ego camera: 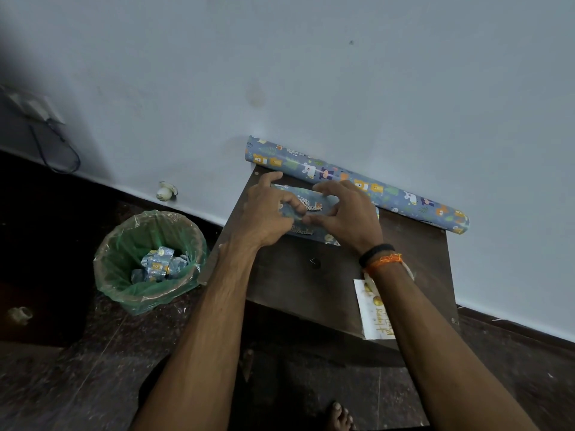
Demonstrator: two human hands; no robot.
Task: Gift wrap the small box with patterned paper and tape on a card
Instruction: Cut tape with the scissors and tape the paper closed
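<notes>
Both hands pinch the wrapped box (311,209) between them, left hand (269,217) and right hand (348,217) curled on its paper; card (375,312) beneath the right wrist, gold writing unreadable; paper roll (357,181) beyond the fingers.

- Both forearms bare to the elbow, no sleeves in view.
- Left hand (264,213) without rings or bands.
- Right hand (345,213) with a black band (376,252) and orange thread (384,262) side by side at the wrist.
- Bare foot (339,416) at the bottom edge.

Head view, steeply down, close over table (311,275)
</notes>
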